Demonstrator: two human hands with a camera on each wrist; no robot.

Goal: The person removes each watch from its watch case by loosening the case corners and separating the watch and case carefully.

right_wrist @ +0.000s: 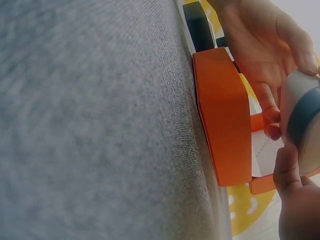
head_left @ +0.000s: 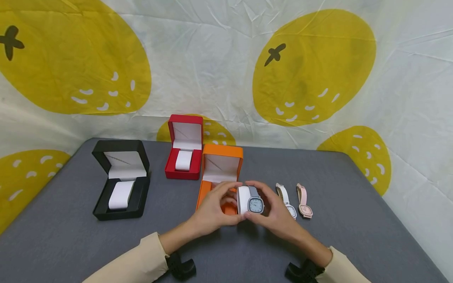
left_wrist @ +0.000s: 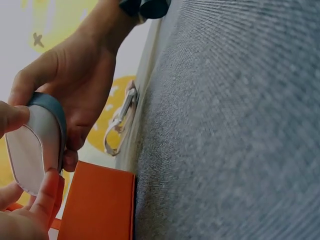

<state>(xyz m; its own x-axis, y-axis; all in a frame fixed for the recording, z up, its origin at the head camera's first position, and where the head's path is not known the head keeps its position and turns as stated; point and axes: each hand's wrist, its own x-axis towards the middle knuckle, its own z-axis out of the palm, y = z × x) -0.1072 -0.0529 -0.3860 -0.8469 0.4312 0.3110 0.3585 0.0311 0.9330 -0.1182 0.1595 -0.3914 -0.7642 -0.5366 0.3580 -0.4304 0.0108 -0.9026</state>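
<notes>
Above the front of an open orange watch box [head_left: 226,150], both hands hold a white watch pillow [head_left: 243,199] with a grey-blue strapped watch [head_left: 256,204] around its right part. My left hand [head_left: 215,204] grips the pillow's left end between thumb and fingers. At the other end, my right hand [head_left: 274,214] pinches the watch and pillow, thumb near the square dial. The blue strap [left_wrist: 52,111] curves around the pillow in the left wrist view. In the right wrist view, the strap [right_wrist: 303,116] lies against the pillow, partly cut off by the frame edge.
An open black watch box [head_left: 139,196] and an open red one [head_left: 170,172] stand to the left, each with a white pillow. A white watch [head_left: 282,192], partly behind my right hand, and a pink watch [head_left: 304,206] lie on the grey table [head_left: 354,220]. A patterned cloth [head_left: 201,59] hangs behind.
</notes>
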